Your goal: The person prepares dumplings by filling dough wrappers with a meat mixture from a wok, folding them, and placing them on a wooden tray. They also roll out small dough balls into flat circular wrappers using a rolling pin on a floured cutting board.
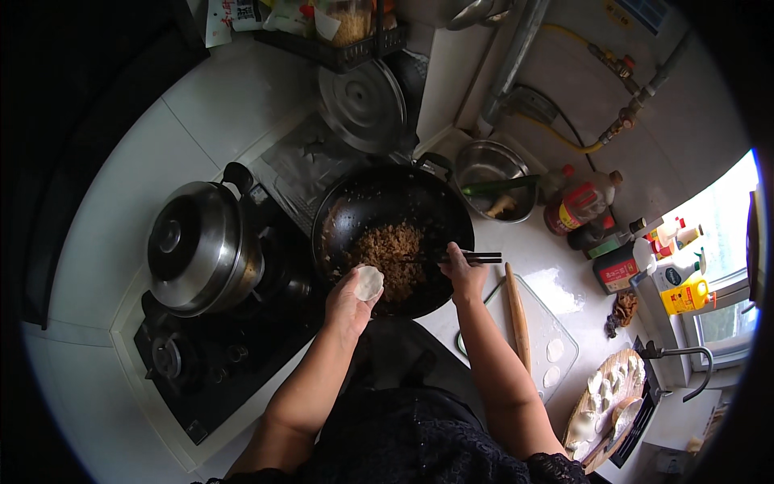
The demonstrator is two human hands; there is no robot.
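My left hand [345, 305] holds a round, pale dough wrapper [369, 283] on its fingers, over the near left rim of a black wok [435, 202]. Brown minced filling [389, 246] lies heaped in the wok's bottom. At the wok's right side, my right hand [466, 276] grips a pair of dark chopsticks [484, 258]. Their back ends stick out to the right, and their front ends reach left into the filling, where the tips are hard to make out. The wrapper looks bare from above.
A lidded steel pot [201, 246] stands on the black stove [218, 379] at left. Right of the wok are a steel bowl [493, 161], several bottles, and a glass board [556, 323] with a rolling pin [518, 319] and two wrappers. Farther right, a wooden tray [584, 411] carries several white dumplings.
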